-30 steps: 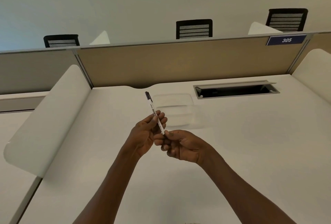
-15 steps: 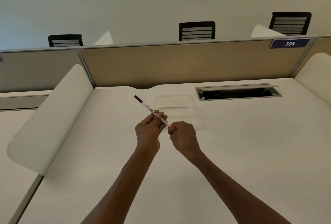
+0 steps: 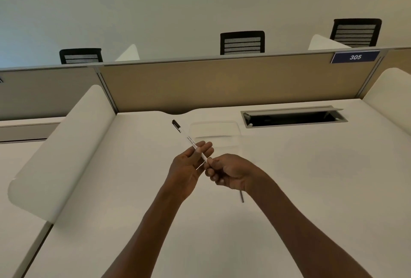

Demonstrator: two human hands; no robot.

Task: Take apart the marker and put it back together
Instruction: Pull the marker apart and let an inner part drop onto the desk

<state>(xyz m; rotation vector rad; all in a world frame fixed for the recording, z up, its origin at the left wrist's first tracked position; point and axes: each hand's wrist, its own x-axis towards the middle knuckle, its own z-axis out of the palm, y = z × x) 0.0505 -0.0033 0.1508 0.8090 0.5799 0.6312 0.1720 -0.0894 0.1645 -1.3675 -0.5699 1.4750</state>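
Starting at the left, the slim white plastic marker with a black cap (image 3: 188, 140) sticks up and away out of the left hand (image 3: 189, 166), whose fingers are curled loosely round the middle of the barrel. It's held in the air above the smooth off-white surface (image 3: 311, 188). It looks featherlight, rigid and a bit slick, so I'd pinch near each end and twist rather than bend it. The right hand (image 3: 231, 172) is closed on the tail end, thumb and fingertips pinching. A thin dark grey rod (image 3: 241, 196) pokes out below that hand, maybe the ink core, can't tell for sure.
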